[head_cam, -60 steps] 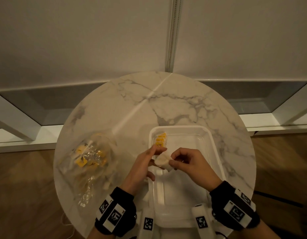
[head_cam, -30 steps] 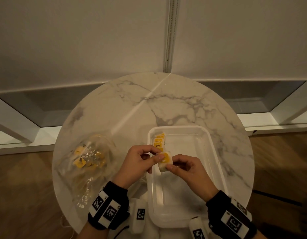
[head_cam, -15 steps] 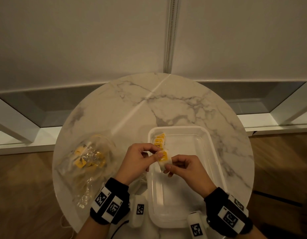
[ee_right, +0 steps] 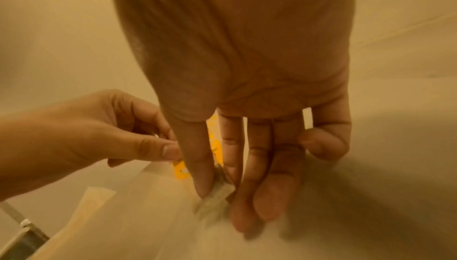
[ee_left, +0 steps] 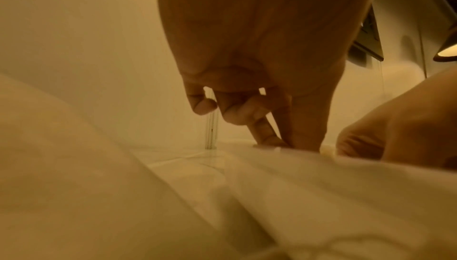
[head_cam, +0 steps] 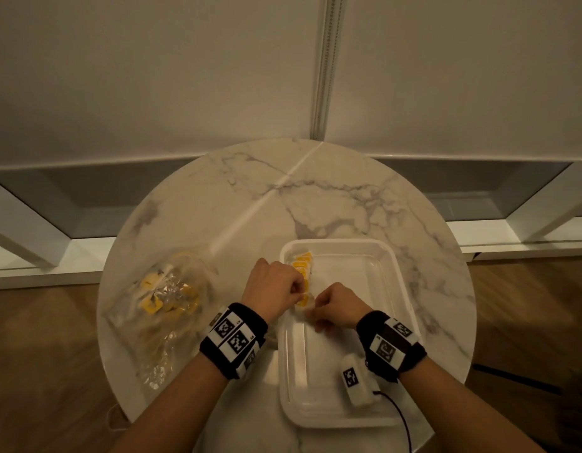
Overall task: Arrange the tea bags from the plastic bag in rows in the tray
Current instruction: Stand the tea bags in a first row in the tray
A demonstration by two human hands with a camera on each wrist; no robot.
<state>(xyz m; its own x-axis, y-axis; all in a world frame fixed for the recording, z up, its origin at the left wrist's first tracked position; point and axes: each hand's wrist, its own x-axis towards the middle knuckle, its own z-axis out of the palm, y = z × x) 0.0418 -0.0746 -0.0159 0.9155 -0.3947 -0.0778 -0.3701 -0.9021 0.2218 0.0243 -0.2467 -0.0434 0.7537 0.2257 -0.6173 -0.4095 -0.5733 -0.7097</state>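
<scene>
— Where is the tea bag [head_cam: 303, 302] right now?

— Inside the white tray [head_cam: 399, 308], low against its left wall, at about 9 o'clock of the tray. It sits at the near end of a row of yellow-labelled tea bags [head_cam: 302, 263] that runs along that wall toward the tray's 11 o'clock corner.

— Who has hold of it?

— Both hands. The left hand [head_cam: 272, 287] comes in over the tray's left rim, and its grip is a pinch: in the right wrist view the thumb and forefinger close on the yellow label end. The right hand [head_cam: 338, 304] is inside the tray; its thumb and forefinger pinch the pale paper end of the same tea bag, while the other fingers [ee_right: 269, 190] reach down to the tray floor.

— And the plastic bag [head_cam: 162, 299]?

— On the round marble tabletop [head_cam: 332, 191], at 9 o'clock from the tray and well apart from it, crumpled, with more yellow-labelled tea bags showing through it.

— Anything else?

— Black wristbands with square black-and-white markers on both wrists, and a small white device with a cord under the right wrist.
</scene>
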